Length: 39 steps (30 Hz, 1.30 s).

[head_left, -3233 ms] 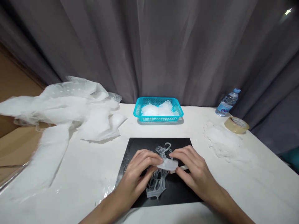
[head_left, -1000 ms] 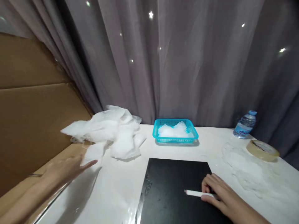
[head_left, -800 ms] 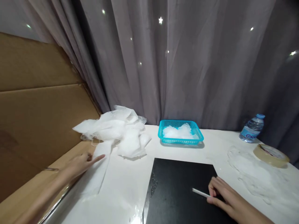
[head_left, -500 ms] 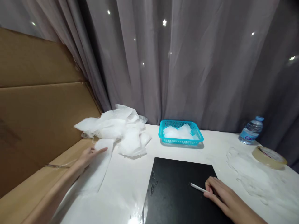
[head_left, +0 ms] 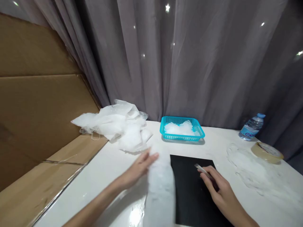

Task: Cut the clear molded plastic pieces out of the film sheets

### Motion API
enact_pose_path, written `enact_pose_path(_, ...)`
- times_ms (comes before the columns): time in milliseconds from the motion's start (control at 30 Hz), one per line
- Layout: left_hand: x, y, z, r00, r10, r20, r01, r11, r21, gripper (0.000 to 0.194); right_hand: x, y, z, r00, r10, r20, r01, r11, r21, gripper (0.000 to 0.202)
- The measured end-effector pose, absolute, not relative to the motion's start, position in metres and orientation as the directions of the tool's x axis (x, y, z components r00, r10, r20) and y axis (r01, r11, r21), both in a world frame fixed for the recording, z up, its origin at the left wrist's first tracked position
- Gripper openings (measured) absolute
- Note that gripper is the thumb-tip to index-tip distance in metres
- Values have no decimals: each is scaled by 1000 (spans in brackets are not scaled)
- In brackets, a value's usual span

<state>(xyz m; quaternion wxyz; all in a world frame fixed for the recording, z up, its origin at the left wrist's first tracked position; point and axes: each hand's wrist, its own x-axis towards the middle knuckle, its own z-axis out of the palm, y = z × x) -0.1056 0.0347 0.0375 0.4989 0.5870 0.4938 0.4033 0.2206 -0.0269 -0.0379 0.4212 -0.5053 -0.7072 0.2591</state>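
white table, bearing the black board; over the board's left part, a long white strip, gripped near its top by the left hand. behind the board, a blue basket; above its right part, the right hand grips a slim whitish tool.

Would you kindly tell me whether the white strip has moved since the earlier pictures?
Yes, the left hand has brought the white strip rightward, from beside the cardboard to the left edge of the black board.
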Motion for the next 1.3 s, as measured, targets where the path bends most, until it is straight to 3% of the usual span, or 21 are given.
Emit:
enact_pose_path(67,-70,34,16,393,919,-40,200,-43,979,53,209,-29,-33,-53,929,366,514,340,-788,26)
enact_pose_path(267,-17,35,-2,504,863,41,140,-129,982,51,178,-26,-12,-112,944,309,547,318,-774,37)
enact_pose_path(467,-9,33,-7,537,841,64,106,-142,984,54,162,-20,-9,9,979,205,576,162,-802,46)
enact_pose_path(700,-21,44,-11,417,905,81,126,-146,981,50,186,-5,-10,54,991,126,259,108,-960,30)
enact_pose_path(933,-23,54,-18,458,888,50,145,-130,981,48,210,6,-12,58,992,111,315,87,-945,29)
enact_pose_path(1067,-19,52,-20,489,872,27,155,-117,981,43,211,8,-7,0,990,139,482,121,-868,32)
enact_pose_path(1200,-21,52,-22,543,840,-5,188,-116,975,43,224,16,2,-108,985,133,720,170,-673,34)
enact_pose_path(1300,-23,56,-23,510,860,-9,220,-121,968,40,242,23,-3,-86,983,160,805,163,-571,30)
